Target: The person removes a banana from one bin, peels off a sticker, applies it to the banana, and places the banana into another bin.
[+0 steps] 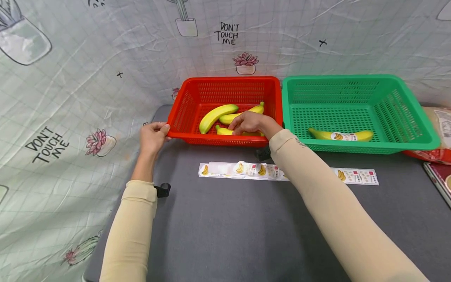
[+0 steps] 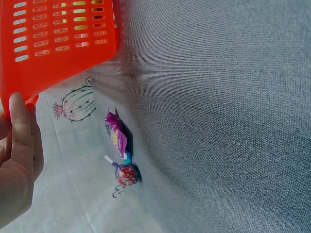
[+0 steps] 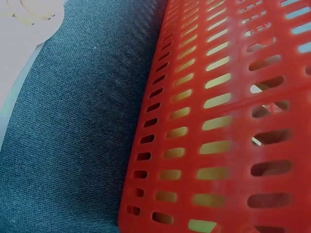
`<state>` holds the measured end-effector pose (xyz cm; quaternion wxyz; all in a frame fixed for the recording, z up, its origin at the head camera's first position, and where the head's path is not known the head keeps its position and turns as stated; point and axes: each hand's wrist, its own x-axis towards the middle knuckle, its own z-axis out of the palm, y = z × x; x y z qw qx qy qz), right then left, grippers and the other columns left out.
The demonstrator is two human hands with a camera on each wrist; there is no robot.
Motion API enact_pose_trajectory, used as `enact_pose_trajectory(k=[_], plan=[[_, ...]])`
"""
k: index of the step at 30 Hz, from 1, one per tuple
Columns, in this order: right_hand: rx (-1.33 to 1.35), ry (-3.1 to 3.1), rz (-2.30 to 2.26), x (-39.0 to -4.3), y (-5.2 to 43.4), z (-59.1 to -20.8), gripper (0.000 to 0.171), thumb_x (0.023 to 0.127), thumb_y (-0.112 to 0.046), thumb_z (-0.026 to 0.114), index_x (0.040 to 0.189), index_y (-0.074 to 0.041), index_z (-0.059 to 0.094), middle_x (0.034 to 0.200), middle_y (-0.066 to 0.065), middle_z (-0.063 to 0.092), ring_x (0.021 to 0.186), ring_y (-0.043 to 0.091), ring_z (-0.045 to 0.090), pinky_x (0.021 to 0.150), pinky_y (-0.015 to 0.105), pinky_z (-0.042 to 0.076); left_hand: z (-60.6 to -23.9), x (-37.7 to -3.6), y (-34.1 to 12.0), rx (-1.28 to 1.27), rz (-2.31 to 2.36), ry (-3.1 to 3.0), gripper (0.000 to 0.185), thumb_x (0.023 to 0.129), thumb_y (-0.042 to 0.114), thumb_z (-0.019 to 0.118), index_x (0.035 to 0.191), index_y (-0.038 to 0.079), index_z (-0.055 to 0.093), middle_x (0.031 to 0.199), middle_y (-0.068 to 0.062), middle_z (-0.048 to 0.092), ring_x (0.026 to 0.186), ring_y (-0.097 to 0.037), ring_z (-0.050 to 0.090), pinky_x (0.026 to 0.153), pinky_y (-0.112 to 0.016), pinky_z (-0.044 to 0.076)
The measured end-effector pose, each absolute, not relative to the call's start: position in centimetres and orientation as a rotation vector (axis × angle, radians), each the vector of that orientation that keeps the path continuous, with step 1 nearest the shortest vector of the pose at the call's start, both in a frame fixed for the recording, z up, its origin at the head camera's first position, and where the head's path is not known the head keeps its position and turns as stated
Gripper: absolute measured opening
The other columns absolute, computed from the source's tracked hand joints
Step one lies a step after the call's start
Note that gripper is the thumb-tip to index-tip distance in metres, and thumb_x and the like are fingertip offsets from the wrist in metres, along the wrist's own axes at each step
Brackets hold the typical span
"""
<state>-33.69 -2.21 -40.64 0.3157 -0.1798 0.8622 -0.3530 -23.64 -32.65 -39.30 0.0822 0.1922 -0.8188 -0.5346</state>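
My left hand [image 1: 152, 137] grips the front left corner of the red basket [image 1: 225, 140], thumb on the rim. In the left wrist view its fingers [image 2: 22, 126] lie against the basket's outer wall. My right hand [image 1: 251, 122] reaches over the front rim into the basket, fingers bent down around the front banana [image 1: 223, 131]; the palm hides the banana's middle. Behind it lie a second banana [image 1: 229, 118] and a third banana [image 1: 215, 116] at the left. The right wrist view shows the basket's slotted wall [image 3: 214, 126] with yellow behind it, the hand itself hidden.
A green basket [image 1: 359, 147] holds a banana with a label [image 1: 343, 136]. Strips of banana stickers [image 1: 253, 170] lie before the baskets. At the right are a packaged bag [image 1: 442, 121] and a red-covered item [image 1: 438, 176]. A purple wrapper [image 2: 116, 133] and a lollipop [image 2: 126, 174] lie beyond the red basket.
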Motion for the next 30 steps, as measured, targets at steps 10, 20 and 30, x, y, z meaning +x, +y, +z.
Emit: enact_pose_trajectory(k=[10, 20, 30], plan=[[-0.421, 2.29, -1.024, -33.3, -1.0, -38.5, 0.04, 0.097, -0.019, 0.069, 0.136, -0.012, 0.065, 0.137, 0.012, 0.062, 0.121, 0.026, 0.05, 0.107, 0.039, 0.043, -38.8, -24.1, -31.9, 0.537, -1.605, -2.451, 0.036, 0.101, 0.014, 0.062, 0.127, -0.011, 0.064, 0.102, -0.01, 0.061, 0.055, 0.002, 0.057, 0.063, -0.016, 0.056], [-0.612, 2.318, -1.181, -32.3, 2.3, -32.3, 0.042, 0.099, -0.025, 0.067, 0.139, -0.015, 0.061, 0.14, 0.007, 0.059, 0.122, 0.024, 0.051, 0.101, 0.033, 0.045, -38.6, -24.1, -31.6, 0.577, -1.611, -2.451, 0.036, 0.101, 0.017, 0.062, 0.127, -0.009, 0.065, 0.102, -0.007, 0.06, 0.057, -0.001, 0.058, 0.06, -0.013, 0.053], [-0.811, 2.269, -1.238, -24.3, 8.2, -30.6, 0.037, 0.097, -0.018, 0.07, 0.134, -0.014, 0.064, 0.128, 0.005, 0.065, 0.113, 0.024, 0.056, 0.091, 0.029, 0.049, -38.9, -23.3, -32.2, 0.623, -1.669, -2.403, 0.037, 0.102, 0.018, 0.061, 0.129, -0.008, 0.063, 0.092, 0.001, 0.059, 0.057, 0.0, 0.059, 0.064, -0.014, 0.055]])
